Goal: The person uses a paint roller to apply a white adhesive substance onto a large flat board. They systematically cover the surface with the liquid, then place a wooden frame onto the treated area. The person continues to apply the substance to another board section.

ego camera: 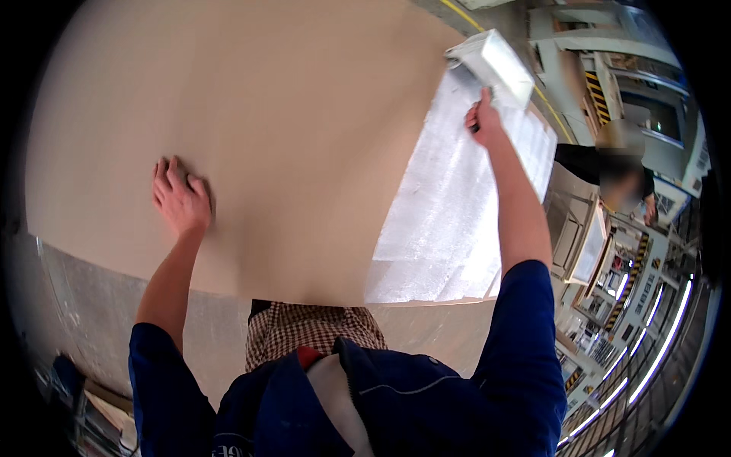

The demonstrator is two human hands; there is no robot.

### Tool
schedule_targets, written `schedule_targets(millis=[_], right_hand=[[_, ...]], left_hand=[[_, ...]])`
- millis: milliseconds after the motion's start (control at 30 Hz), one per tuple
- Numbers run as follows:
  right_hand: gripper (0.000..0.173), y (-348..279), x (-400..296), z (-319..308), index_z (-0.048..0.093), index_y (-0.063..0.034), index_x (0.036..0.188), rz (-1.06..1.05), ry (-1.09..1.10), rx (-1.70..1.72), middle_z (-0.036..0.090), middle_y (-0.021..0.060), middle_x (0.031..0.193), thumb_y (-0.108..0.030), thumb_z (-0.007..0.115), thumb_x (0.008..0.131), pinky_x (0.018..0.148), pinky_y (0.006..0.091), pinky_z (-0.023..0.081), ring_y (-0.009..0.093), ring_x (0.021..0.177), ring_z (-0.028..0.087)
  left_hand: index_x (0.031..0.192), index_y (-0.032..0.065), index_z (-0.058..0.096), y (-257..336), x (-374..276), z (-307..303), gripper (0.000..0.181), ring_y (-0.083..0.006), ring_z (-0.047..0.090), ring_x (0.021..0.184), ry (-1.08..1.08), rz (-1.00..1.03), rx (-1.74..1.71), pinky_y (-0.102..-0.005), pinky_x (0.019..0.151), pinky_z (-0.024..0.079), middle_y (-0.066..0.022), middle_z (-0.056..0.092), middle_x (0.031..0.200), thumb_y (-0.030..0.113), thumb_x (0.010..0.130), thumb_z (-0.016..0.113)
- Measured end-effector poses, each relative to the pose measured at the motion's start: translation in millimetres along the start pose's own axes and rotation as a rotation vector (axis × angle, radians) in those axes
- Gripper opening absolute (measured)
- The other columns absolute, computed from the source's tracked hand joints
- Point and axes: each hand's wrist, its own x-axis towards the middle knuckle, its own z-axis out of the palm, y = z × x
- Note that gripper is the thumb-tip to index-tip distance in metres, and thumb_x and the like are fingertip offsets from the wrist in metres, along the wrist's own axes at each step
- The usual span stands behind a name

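A large brown board (285, 143), flat and smooth, spreads before me. My left hand (184, 197) lies palm down on its left part, fingers slightly apart, holding nothing. The board's right part bears a white, glossy, streaked layer (440, 194) that looks like wet glue. At the far right stands a white box-shaped applicator (505, 65), tilted on the board and partly blurred. My right hand (484, 121) is curled just on the near side of it, thumb towards the box, around what seems to be its dark handle. Most of that handle is hidden by the fingers.
Another person (625, 165) in dark clothing stands to the right, beside a stack of framed panels (588, 245). Machinery with yellow-black striped markings (597, 97) is beyond. A yellow floor line (554, 117) runs past the board's far right edge. Concrete floor (97, 291) shows at the near left.
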Motion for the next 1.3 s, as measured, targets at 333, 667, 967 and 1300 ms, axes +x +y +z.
schedule_targets(millis=[333,667,967,1300], right_hand=[[0.057,36.3,-11.3,-7.0,0.045,-0.0101,0.063,0.0,-0.006,0.027,0.045,0.0035,0.054,-0.057,0.053,0.094,0.041,0.0289,0.038,0.017,0.045,0.046],[0.063,228.3,-209.0,-83.5,0.046,-0.0106,0.057,0.054,0.043,-0.157,0.048,0.0072,0.049,-0.059,0.044,0.097,0.043,0.032,0.039,0.018,0.043,0.048],[0.064,368.7,-388.5,-105.5,0.046,-0.0087,0.057,0.238,0.092,-0.064,0.047,0.0062,0.048,-0.056,0.041,0.099,0.04,0.0311,0.037,0.017,0.04,0.047],[0.06,328.6,-417.6,-87.1,0.047,-0.0075,0.059,0.308,0.066,-0.434,0.048,0.0052,0.048,-0.053,0.049,0.097,0.036,0.0304,0.034,0.015,0.037,0.045]], left_hand=[[0.137,0.0137,0.046,14.8,-12.6,11.5,0.046,-0.0245,0.032,0.14,-0.012,-0.027,0.021,-0.0438,0.112,0.027,-0.0086,0.04,0.147,0.025,0.093,0.047],[0.136,0.0103,0.046,78.5,-43.3,26.7,0.046,-0.0269,0.031,0.14,0.01,0.02,-0.012,-0.0453,0.112,0.027,-0.0112,0.04,0.147,0.026,0.093,0.048],[0.132,0.0109,0.049,60.6,-64.5,44.1,0.045,-0.0256,0.041,0.134,-0.013,0.351,-0.212,-0.0461,0.109,0.032,-0.0082,0.045,0.142,0.027,0.09,0.052],[0.132,0.0093,0.051,28.8,-41.1,41.9,0.044,-0.023,0.04,0.135,0.135,-0.116,-0.05,-0.0423,0.111,0.031,-0.007,0.047,0.142,0.026,0.092,0.047]])
